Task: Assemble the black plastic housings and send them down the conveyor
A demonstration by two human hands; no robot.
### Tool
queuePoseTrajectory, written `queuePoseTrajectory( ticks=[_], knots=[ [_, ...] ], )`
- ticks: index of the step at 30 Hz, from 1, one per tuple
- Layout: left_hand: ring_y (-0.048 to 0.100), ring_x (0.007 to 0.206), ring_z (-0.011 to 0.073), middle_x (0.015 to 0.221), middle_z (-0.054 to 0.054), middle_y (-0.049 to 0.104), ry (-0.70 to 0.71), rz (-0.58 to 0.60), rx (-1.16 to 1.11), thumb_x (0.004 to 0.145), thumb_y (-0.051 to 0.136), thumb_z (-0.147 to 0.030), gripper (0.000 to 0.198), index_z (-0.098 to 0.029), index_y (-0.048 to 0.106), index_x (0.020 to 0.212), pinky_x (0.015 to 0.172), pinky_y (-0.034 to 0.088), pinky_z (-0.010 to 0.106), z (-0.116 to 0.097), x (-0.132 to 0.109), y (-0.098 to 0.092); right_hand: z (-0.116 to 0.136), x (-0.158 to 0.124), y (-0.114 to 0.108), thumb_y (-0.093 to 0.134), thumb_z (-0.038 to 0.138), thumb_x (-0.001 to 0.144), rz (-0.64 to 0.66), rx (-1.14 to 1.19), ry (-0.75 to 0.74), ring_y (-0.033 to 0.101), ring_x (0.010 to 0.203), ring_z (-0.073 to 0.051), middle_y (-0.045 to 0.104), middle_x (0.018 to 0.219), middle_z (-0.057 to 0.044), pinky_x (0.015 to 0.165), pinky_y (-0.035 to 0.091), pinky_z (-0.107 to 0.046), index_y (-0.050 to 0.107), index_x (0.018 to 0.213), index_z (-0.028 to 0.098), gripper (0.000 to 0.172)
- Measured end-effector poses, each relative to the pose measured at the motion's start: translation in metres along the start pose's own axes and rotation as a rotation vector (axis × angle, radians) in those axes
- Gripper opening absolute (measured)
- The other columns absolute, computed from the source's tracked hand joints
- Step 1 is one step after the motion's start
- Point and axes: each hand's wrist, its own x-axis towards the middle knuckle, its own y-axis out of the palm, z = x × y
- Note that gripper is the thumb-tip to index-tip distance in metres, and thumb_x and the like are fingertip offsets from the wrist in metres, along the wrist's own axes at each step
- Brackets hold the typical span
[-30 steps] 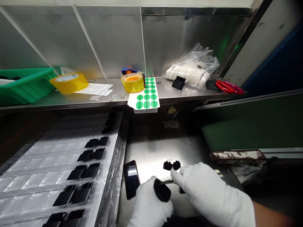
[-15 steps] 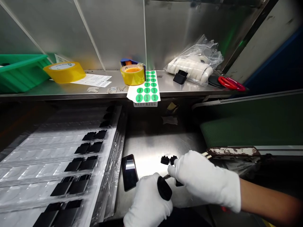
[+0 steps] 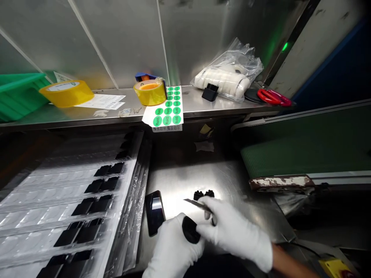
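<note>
My left hand [image 3: 176, 245], in a white glove, is closed around a black rounded plastic part [image 3: 190, 229] near the front of the metal bench. Just right of it, my gloved right hand [image 3: 228, 224] grips a knife [image 3: 197, 203] with a thin dark blade, its slanted tip pointing left above the bench. The fingers of my right hand are beside the black part; whether they touch it I cannot tell. Two small black connector-like pieces [image 3: 203, 194] sit on the bench just beyond my right hand. Left of my hands lies a black phone [image 3: 155, 212].
Stacked clear trays [image 3: 127, 216] with rows of black parts fill the left. Along the back shelf are a green bin [image 3: 20, 96], yellow tape rolls [image 3: 150, 94], green RoHS stickers [image 3: 167, 112], bagged white material [image 3: 226, 79] and red-handled scissors [image 3: 272, 97]. A green conveyor belt [image 3: 307, 143] stands right.
My right hand has turned, so the knife's blade now points left above the bench and away from the black part. The view has shifted slightly to the right.
</note>
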Motion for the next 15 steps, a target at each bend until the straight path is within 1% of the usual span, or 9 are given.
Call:
queuePoseTrajectory(
  ticks=[2, 3, 5, 7, 9, 11, 12, 13, 15],
  knots=[
    [0.063, 0.072, 0.0216, 0.071, 0.0, 0.069, -0.018, 0.002, -0.046, 0.057, 0.073, -0.02, 0.015, -0.023, 0.067, 0.071, 0.06, 0.039, 0.026, 0.003, 0.005, 0.007, -0.012, 0.001, 0.021, 0.061, 0.035, 0.079, 0.025, 0.039, 0.0, 0.06, 0.064, -0.013, 0.065, 0.076, 0.004, 0.053, 0.041, -0.022, 0.06, 0.101, 0.027, 0.024],
    [0.061, 0.071, 0.0219, 0.07, 0.0, 0.068, -0.035, -0.006, -0.067, 0.056, 0.074, -0.02, 0.017, -0.022, 0.067, 0.071, 0.061, 0.038, 0.027, 0.006, 0.008, 0.011, -0.018, 0.003, 0.029, 0.063, 0.034, 0.077, 0.01, 0.029, 0.0, 0.06, 0.065, -0.014, 0.065, 0.076, 0.004, 0.055, 0.042, -0.022, 0.061, 0.1, 0.026, 0.024],
    [0.057, 0.066, 0.021, 0.063, 0.0, 0.064, -0.086, -0.005, -0.118, 0.056, 0.078, -0.025, 0.017, -0.021, 0.066, 0.067, 0.059, 0.035, 0.028, 0.014, 0.019, 0.021, -0.035, 0.008, 0.04, 0.064, 0.031, 0.076, -0.05, -0.002, 0.019, 0.061, 0.071, -0.016, 0.066, 0.08, 0.002, 0.062, 0.044, -0.025, 0.063, 0.097, 0.026, 0.022],
    [0.055, 0.061, 0.0192, 0.059, 0.0, 0.062, -0.15, 0.062, -0.198, 0.054, 0.081, -0.03, 0.022, -0.019, 0.064, 0.063, 0.056, 0.035, 0.027, 0.025, 0.032, 0.035, -0.06, 0.014, 0.044, 0.059, 0.025, 0.082, -0.137, -0.03, 0.068, 0.062, 0.081, -0.018, 0.067, 0.088, -0.001, 0.073, 0.046, -0.029, 0.064, 0.099, 0.025, 0.018],
    [0.054, 0.058, 0.017, 0.058, 0.0, 0.062, -0.254, 0.151, -0.32, 0.054, 0.083, -0.033, 0.027, -0.018, 0.063, 0.062, 0.055, 0.037, 0.025, 0.037, 0.047, 0.052, -0.097, 0.019, 0.043, 0.052, 0.023, 0.089, -0.238, -0.058, 0.153, 0.062, 0.09, -0.019, 0.066, 0.098, -0.004, 0.083, 0.046, -0.035, 0.062, 0.106, 0.021, 0.02],
    [0.051, 0.051, 0.014, 0.056, 0.001, 0.059, -0.414, 0.225, -0.455, 0.061, 0.078, -0.044, 0.032, -0.016, 0.063, 0.064, 0.049, 0.037, 0.023, 0.052, 0.06, 0.073, -0.141, 0.02, 0.04, 0.05, 0.025, 0.093, -0.325, -0.077, 0.252, 0.061, 0.094, -0.02, 0.064, 0.103, -0.006, 0.086, 0.048, -0.04, 0.059, 0.112, 0.017, 0.022],
    [0.048, 0.046, 0.0123, 0.054, 0.001, 0.058, -0.509, 0.255, -0.519, 0.064, 0.075, -0.049, 0.037, -0.015, 0.063, 0.065, 0.044, 0.035, 0.022, 0.06, 0.065, 0.084, -0.163, 0.02, 0.039, 0.05, 0.025, 0.094, -0.357, -0.082, 0.295, 0.062, 0.094, -0.02, 0.064, 0.104, -0.007, 0.086, 0.049, -0.041, 0.058, 0.113, 0.016, 0.023],
    [0.046, 0.043, 0.0108, 0.053, 0.001, 0.057, -0.603, 0.271, -0.58, 0.067, 0.072, -0.053, 0.04, -0.014, 0.063, 0.066, 0.041, 0.033, 0.021, 0.068, 0.07, 0.094, -0.184, 0.018, 0.038, 0.049, 0.025, 0.095, -0.384, -0.085, 0.33, 0.062, 0.094, -0.02, 0.064, 0.104, -0.007, 0.086, 0.049, -0.042, 0.058, 0.113, 0.016, 0.022],
    [0.05, 0.043, 0.0108, 0.056, 0.003, 0.06, -0.764, 0.262, -0.677, 0.069, 0.069, -0.055, 0.042, -0.014, 0.062, 0.065, 0.039, 0.035, 0.02, 0.083, 0.078, 0.112, -0.218, 0.014, 0.038, 0.048, 0.023, 0.095, -0.432, -0.091, 0.346, 0.06, 0.102, -0.021, 0.062, 0.111, -0.008, 0.091, 0.047, -0.044, 0.057, 0.116, 0.016, 0.024]
  ],
)
